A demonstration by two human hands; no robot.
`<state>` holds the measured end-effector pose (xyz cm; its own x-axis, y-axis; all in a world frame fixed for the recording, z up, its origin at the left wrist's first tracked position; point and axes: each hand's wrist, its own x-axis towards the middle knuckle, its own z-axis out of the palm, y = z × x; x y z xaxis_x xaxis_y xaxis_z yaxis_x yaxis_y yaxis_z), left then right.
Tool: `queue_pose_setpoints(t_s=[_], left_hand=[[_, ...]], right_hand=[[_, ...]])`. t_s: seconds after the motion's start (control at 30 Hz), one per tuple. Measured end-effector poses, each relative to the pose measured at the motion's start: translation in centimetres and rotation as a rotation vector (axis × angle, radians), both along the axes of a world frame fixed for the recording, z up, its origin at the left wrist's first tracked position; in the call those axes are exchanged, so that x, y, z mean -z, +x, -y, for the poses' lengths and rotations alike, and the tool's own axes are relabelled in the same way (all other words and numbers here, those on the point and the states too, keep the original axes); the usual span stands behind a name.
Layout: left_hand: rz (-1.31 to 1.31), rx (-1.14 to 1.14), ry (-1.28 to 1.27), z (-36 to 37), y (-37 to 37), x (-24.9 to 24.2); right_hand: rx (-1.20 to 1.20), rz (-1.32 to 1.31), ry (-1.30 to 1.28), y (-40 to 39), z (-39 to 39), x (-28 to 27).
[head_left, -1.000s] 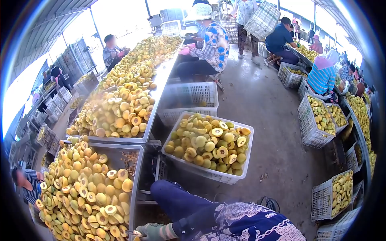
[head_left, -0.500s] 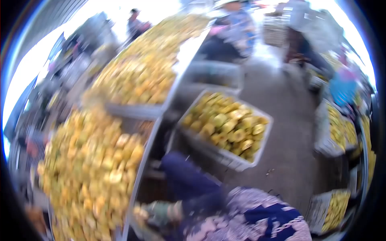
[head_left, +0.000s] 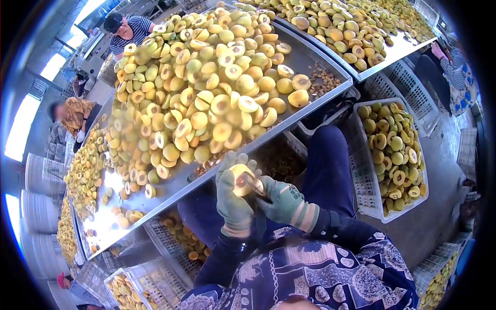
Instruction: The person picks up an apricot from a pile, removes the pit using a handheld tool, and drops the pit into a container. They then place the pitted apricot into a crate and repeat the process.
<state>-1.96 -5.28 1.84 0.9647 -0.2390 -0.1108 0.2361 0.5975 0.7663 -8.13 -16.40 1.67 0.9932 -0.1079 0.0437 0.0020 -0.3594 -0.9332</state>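
Observation:
My left hand (head_left: 233, 199), in a grey-green work glove, is closed around a halved yellow fruit (head_left: 241, 180), its cut face and dark centre showing. My right hand (head_left: 283, 200), gloved too, grips a small pitting tool (head_left: 257, 186), whose tip is at the centre of the fruit. Both hands are over my lap, just in front of the metal table's edge (head_left: 178, 195). On that table lies a large heap of halved yellow fruit (head_left: 206, 98), with small loose pits (head_left: 324, 81) at its right corner.
A white crate of fruit halves (head_left: 395, 155) stands right of my knee. Another crate (head_left: 155, 279) is at lower left. A second heaped table (head_left: 403, 54) is beyond. People are seated at the upper left (head_left: 132, 33), left and upper right. Stacked white tubs (head_left: 39, 206) stand far left.
The view has swung from the aisle to the table and become sharper. Both my hands now show clearly at centre with fruit and tool; before, only one blurred glove was visible low down.

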Motion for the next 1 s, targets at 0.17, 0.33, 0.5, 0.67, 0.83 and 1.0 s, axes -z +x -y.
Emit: queue_pose_setpoints(t_s=[0.17,0.33,0.5,0.67,0.83,1.0], left_hand=[[0.040,-0.024,0.007,0.0,0.1,0.7],[0.047,-0.051,-0.014,-0.2,0.2,0.4],[0.077,-0.066,-0.025,-0.4,0.2,0.4],[0.195,-0.097,0.040,-0.1,0.2,1.1],[0.164,-0.033,0.102,-0.8,0.5,0.8],[0.038,-0.016,0.099,-1.1,0.5,0.6]], right_hand=[[0.054,0.010,-0.037,0.2,-1.2,1.5],[0.101,0.115,0.103,0.3,-2.6,2.9],[0.118,0.107,0.110,0.2,-2.7,2.2],[0.029,0.018,0.131,0.3,-2.2,2.3],[-0.069,0.028,0.015,0.4,-1.8,2.0],[-0.148,-0.104,-0.112,0.8,-0.9,0.6]])
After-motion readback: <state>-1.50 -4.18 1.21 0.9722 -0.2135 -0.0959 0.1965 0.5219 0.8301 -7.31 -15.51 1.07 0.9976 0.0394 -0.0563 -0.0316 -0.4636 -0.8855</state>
